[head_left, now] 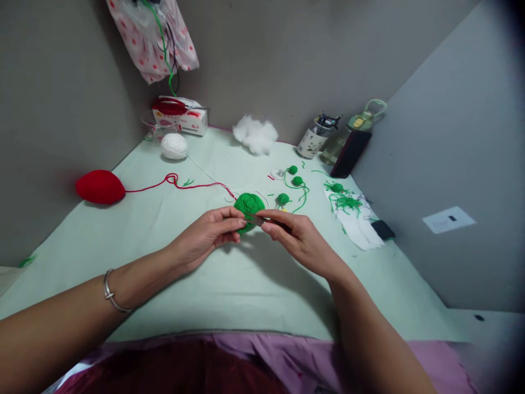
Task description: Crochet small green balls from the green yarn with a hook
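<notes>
A ball of green yarn [251, 203] lies on the pale green table cover, just behind my fingertips. My left hand [213, 230] is closed in a pinch at its near left side; what sits between those fingertips is too small to make out. Between thumb and fingers, my right hand [297, 235] grips a slim metal tool [257, 219] with a dark handle. The tool's tip points left, close to the left fingertips. Red yarn [197, 186] trails from a red yarn ball [100, 186] up to the green ball.
A white yarn ball [174, 146], white stuffing [255, 134] and a tissue pack [191, 121] with red-handled scissors [170, 106] stand behind. Small green crocheted balls [283, 199] lie right of centre. Farther right are yarn scraps [346, 202], a pen cup [312, 141], a bottle [334, 148] and a phone [351, 153].
</notes>
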The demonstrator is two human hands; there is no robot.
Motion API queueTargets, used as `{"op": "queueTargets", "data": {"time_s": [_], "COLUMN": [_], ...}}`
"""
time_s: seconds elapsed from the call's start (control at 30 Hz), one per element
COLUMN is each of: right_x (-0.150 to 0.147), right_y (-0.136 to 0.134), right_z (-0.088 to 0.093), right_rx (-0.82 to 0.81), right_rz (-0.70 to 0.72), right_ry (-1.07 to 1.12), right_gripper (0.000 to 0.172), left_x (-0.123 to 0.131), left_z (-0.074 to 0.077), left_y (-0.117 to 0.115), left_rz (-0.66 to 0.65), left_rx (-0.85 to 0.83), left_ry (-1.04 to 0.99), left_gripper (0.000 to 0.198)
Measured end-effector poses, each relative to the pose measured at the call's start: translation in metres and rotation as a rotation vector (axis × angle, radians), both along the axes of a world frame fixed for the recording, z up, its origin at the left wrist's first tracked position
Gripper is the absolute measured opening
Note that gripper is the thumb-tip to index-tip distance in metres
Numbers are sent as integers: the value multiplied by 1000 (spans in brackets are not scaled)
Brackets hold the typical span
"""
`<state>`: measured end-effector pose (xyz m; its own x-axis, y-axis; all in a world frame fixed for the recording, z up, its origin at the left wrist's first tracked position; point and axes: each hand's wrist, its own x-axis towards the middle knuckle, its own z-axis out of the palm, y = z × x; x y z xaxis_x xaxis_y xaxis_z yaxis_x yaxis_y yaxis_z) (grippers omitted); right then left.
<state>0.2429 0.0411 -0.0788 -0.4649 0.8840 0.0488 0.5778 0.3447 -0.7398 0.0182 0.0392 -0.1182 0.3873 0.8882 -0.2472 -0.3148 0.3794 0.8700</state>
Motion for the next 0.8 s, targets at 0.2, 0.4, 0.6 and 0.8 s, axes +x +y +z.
{"op": "queueTargets", "data": {"time_s": [0.2, 0.4, 0.6, 0.8], "right_x": [-7, 20, 40, -3], "right_y": [-2, 15, 29, 7], "right_z": [-5, -2, -11, -8], "right_rx": [24, 177, 335, -136], "right_rz": [-32, -403, -535, -76], "right_ry": [-13, -157, -335, 322], "right_gripper": [33, 39, 30, 26], "left_x": [2, 2, 0, 3], "left_z": [4, 10, 7, 5], "left_y": [-3, -5, -4, -5], "left_rz": [-30, 8, 29, 0], "left_rx": [41, -30, -37, 10], "left_ry": [26, -29, -46, -38], "left_gripper": [15, 17, 18, 18]}}
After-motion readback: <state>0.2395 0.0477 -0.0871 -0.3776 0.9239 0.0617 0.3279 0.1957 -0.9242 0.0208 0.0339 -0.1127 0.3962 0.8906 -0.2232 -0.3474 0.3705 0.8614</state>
